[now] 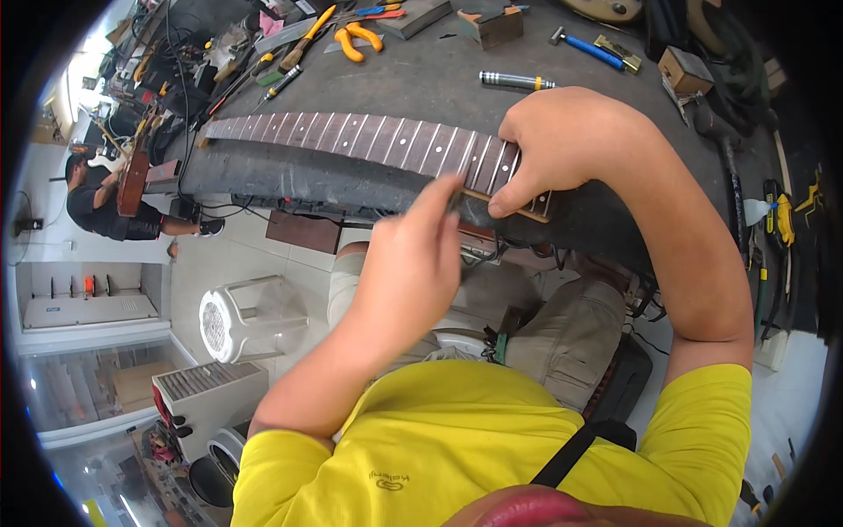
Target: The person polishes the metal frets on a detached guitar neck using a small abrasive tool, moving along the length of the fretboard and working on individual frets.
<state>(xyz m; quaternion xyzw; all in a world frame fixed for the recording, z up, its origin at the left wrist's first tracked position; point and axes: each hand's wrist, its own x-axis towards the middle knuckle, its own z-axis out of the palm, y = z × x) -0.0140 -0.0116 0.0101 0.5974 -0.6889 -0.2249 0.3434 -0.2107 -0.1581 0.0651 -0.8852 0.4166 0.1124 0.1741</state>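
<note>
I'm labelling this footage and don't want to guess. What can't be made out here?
Left hand: blurred in the head view; whether its fingertips grip anything is unclear.
Fretboard: the right hand hides part of its right end in the head view.
Tan object: cut off by the head view's upper edge.
Co-worker: too small in the head view to read finger positions.

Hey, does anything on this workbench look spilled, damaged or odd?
Nothing stands out. No spill shows on the workbench, and the guitar neck has no visible break. Orange-handled pliers and other tools lie scattered, but that looks ordinary.
</note>
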